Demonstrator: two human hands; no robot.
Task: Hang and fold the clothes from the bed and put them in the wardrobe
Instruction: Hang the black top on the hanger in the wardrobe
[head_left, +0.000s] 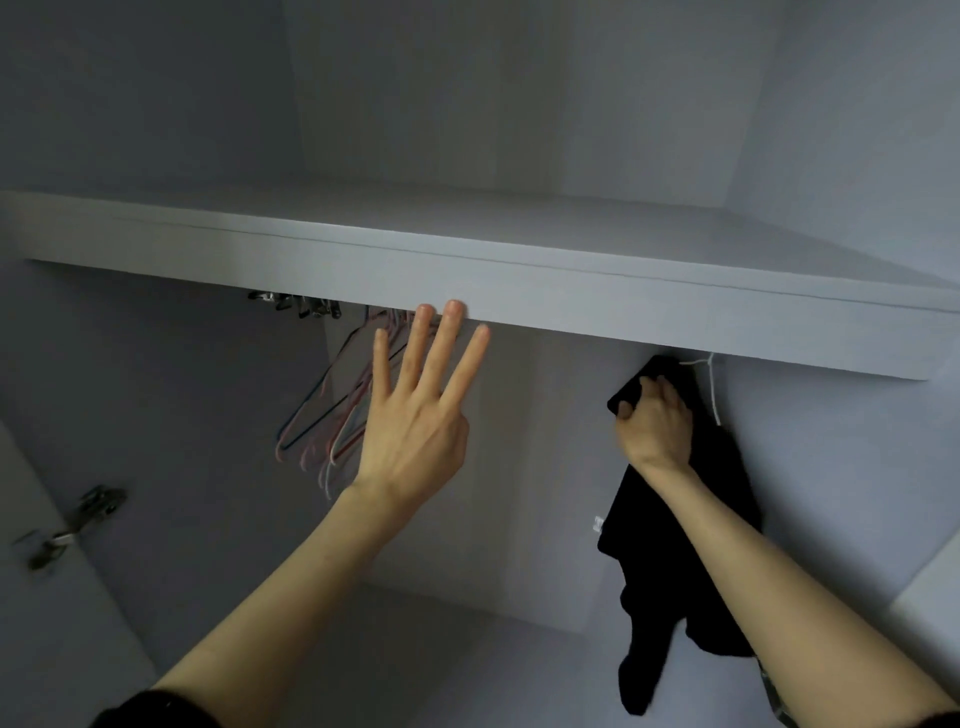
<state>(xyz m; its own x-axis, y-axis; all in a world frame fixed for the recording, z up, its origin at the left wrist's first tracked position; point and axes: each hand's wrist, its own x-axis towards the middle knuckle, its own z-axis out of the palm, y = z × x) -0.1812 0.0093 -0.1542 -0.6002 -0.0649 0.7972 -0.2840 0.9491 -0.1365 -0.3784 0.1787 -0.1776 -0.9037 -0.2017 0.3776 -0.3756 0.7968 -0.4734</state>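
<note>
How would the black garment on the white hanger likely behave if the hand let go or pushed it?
The black garment is probably floppy: it droops in uneven folds below the right hand. It looks light, on a thin white hanger, so a push would likely swing it.

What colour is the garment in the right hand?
Black garment, gripped by the right hand; the head view shows it.

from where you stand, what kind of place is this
Most likely the inside of a wardrobe: a white shelf overhead, a bunch of bare wire hangers beneath it, and a black garment on a white hanger gripped by the right hand.
</note>
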